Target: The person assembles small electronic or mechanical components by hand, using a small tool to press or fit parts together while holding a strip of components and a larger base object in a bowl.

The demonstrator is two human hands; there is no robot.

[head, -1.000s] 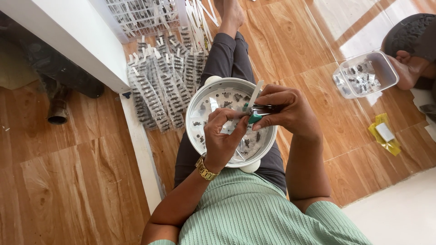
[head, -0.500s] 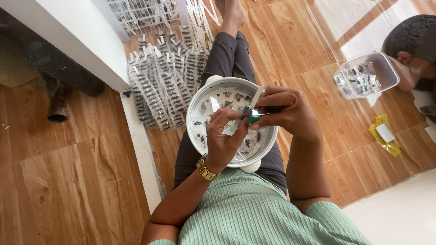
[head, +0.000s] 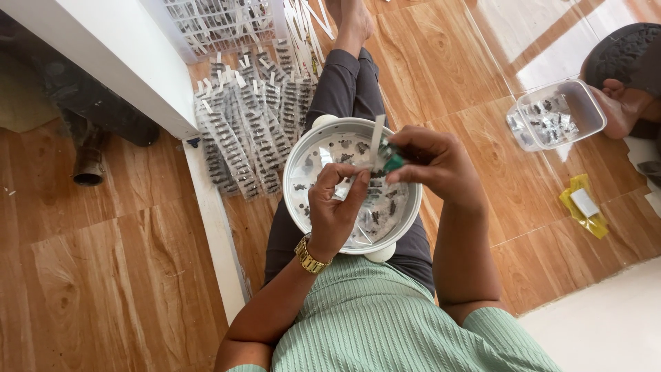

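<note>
Little has shifted since the earlier frames: both hands stay raised over the white bowl (head: 301, 180) on the person's lap.

Above the bowl's middle, the left hand (head: 335, 213) pinches a clear strip (head: 349, 187) between thumb and fingertips, a gold watch (head: 310, 256) on its wrist. Over the bowl's right rim, the right hand (head: 435, 162) is closed round a small green piece (head: 393, 162) and a white strip (head: 376, 133) that sticks upward. Small dark parts lie scattered inside the bowl. Left of the bowl, rows of filled clear strips (head: 241, 131) cover the wooden floor (head: 117, 275). Well to the bowl's right stands a clear plastic tub (head: 558, 114).
</note>
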